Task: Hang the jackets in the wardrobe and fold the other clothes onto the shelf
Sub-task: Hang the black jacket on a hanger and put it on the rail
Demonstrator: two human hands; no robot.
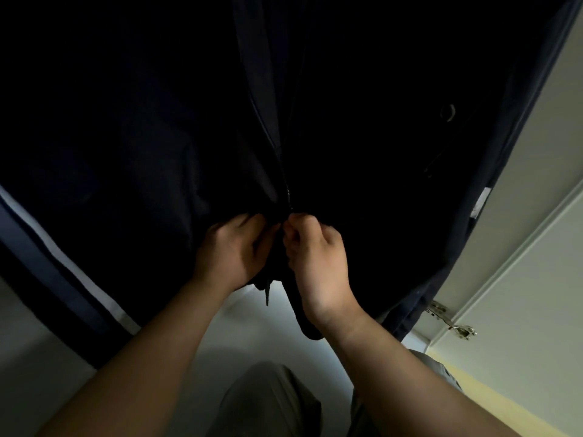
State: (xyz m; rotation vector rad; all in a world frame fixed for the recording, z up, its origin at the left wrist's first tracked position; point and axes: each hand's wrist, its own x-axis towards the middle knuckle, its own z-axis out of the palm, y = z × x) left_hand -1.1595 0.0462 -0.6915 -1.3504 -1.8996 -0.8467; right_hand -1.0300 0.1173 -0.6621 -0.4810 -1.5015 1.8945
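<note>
A dark navy jacket (362, 137) hangs in front of me and fills most of the view. Its front zipper (287, 192) runs down the middle to the hem. My left hand (233, 250) grips the left side of the hem beside the zipper's lower end. My right hand (315, 260) pinches the fabric at the zipper's bottom, fingers curled, and a dark strip of hem hangs under its wrist. A thin drawstring (268, 293) dangles between the hands. The hanger and rail are out of sight.
Another dark garment with a white stripe (63, 257) hangs at the left. The wardrobe's pale door (536, 247) stands open at the right with a metal hinge (454, 323). The wardrobe's light floor (239, 326) lies below, above my knees (268, 402).
</note>
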